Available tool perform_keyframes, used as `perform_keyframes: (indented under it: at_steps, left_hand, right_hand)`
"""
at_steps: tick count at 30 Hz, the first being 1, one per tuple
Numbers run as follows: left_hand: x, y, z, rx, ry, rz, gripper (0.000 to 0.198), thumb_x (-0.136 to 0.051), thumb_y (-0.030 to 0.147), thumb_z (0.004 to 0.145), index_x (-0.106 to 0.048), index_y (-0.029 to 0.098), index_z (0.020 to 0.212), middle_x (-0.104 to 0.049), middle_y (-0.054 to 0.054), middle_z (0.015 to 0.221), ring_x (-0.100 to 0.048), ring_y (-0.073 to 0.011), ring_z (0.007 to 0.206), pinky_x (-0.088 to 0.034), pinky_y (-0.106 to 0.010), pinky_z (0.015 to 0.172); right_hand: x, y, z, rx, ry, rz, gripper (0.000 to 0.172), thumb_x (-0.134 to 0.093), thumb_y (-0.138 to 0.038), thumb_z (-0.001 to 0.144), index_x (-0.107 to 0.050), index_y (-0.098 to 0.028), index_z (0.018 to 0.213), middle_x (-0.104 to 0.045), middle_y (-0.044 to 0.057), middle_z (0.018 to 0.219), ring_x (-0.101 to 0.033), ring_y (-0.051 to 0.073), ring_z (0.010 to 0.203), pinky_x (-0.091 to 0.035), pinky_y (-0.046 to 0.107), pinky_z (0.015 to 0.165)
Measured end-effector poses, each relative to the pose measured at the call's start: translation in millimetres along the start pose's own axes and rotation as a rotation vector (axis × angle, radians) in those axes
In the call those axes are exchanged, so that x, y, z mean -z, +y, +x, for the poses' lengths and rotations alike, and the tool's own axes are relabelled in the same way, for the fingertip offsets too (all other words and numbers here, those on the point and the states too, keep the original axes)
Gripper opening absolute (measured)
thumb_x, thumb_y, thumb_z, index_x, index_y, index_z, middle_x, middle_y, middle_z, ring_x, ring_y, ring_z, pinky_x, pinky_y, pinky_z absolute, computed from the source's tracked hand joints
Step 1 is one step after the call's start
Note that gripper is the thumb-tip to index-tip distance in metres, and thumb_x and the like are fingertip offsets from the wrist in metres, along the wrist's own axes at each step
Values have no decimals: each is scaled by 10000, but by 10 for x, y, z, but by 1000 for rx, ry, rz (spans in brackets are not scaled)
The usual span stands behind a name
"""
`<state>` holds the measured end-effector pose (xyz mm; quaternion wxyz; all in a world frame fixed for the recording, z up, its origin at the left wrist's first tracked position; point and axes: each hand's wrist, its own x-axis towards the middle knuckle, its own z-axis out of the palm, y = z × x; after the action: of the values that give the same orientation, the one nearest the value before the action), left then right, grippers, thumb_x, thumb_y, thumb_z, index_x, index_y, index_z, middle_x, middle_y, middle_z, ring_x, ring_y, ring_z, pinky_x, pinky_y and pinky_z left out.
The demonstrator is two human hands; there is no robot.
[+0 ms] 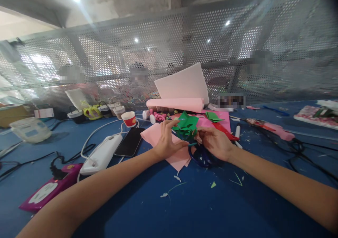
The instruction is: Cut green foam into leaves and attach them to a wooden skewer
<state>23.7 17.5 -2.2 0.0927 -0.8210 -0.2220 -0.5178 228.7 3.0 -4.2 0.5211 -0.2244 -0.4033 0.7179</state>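
The person's left hand point(166, 141) is keeping its fingers pressed together, tips touching the green paper cutout point(186, 124) at its nine o'clock edge; grip cannot be told. The right hand point(214, 143), at the cutout's five o'clock, is pinching its lower edge with curled fingers. The cutout is hovering above a pink sheet point(155, 134), with a phone point(130, 142) lying at nine o'clock.

**Two hands work a green paper shape at a cluttered craft table**

Over a blue table point(185, 210), the left hand point(166, 141) pinches one edge of a green paper cutout point(187, 124) while the right hand point(214, 143) grips its other side, just above dark blue scissors point(200, 157) and a pink sheet point(155, 133). A black phone point(130, 142), a white charger point(101, 154) and a red paper cup point(129, 119) lie to the left. A pink glue gun point(273, 129) lies to the right.
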Motion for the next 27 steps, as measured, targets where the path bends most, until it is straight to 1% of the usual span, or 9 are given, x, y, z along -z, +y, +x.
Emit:
perform_keyframes:
  at_steps: [3, 7, 10, 13, 16, 19, 23, 25, 27]
  left_hand:
    - [-11, -1, -10, -49, -17, -2, 760, -743, 427, 720, -332, 224, 1326, -566, -72, 1028, -491, -245, 973, -448, -438, 862]
    - [-33, -7, -16, -82, -206, 25, 749, -684, 388, 791, -268, 237, 1396, -650, -59, 990, -495, -261, 1016, -388, -485, 949]
    - [-55, -21, -25, -50, -281, 65, 759, -657, 368, 817, -237, 215, 1431, -658, -72, 1008, -493, -274, 1065, -369, -508, 976]
    - [-73, -47, -31, -59, -284, 28, 684, -627, 311, 845, -272, 213, 1422, -673, -46, 924, -504, -261, 1071, -370, -513, 981]
    - [-72, -71, -25, -54, -254, -74, 603, -653, 268, 827, -379, 221, 1362, -679, -13, 817, -543, -236, 1018, -384, -490, 972]
    - [-51, -86, -11, 59, -230, -213, 570, -705, 256, 782, -463, 218, 1297, -670, -1, 758, -593, -206, 906, -426, -447, 927]
    - [-17, -82, 22, 380, -227, -446, 595, -782, 268, 689, -537, 201, 1227, -634, 11, 733, -615, -160, 733, -494, -368, 799]
    - [-9, -69, 45, 511, -230, -544, 602, -815, 258, 636, -572, 178, 1180, -614, 17, 707, -617, -159, 728, -506, -342, 762]
    - [-9, -57, 66, 570, -237, -607, 595, -822, 255, 618, -590, 166, 1159, -604, 16, 676, -624, -183, 813, -500, -353, 808]
  right_hand:
    - [-2, 0, 1, 2, -28, -36, 93, -588, -257, 734, -642, -193, 694, -573, 4, 632, -496, 136, 609, -409, 292, 639]
    - [-13, 10, 1, 22, -27, -67, 78, -598, -259, 726, -640, -193, 715, -586, 3, 656, -496, 132, 607, -400, 293, 626]
    - [-13, 16, -1, 36, -29, -92, 75, -605, -264, 718, -639, -199, 733, -591, 2, 661, -493, 134, 597, -393, 296, 609]
    - [-15, 15, -6, 15, -19, -100, 84, -607, -278, 717, -635, -200, 730, -588, 5, 658, -495, 138, 602, -393, 296, 607]
    - [-32, 5, -18, 13, -21, -114, 90, -603, -285, 722, -630, -199, 716, -558, -3, 612, -474, 134, 586, -385, 288, 598]
    - [-61, -7, -36, 38, -23, -143, 104, -590, -286, 732, -625, -198, 688, -506, -19, 547, -424, 121, 547, -367, 273, 577]
    - [-89, -12, -48, 51, -12, -146, 91, -594, -272, 724, -623, -197, 680, -495, -20, 542, -399, 117, 541, -352, 271, 564]
    - [-92, -11, -47, 62, -15, -149, 93, -600, -277, 730, -620, -200, 683, -485, -21, 533, -393, 119, 540, -349, 273, 563]
    - [-91, -10, -42, 64, -10, -155, 100, -605, -291, 738, -620, -202, 693, -487, -21, 542, -400, 121, 545, -351, 277, 569]
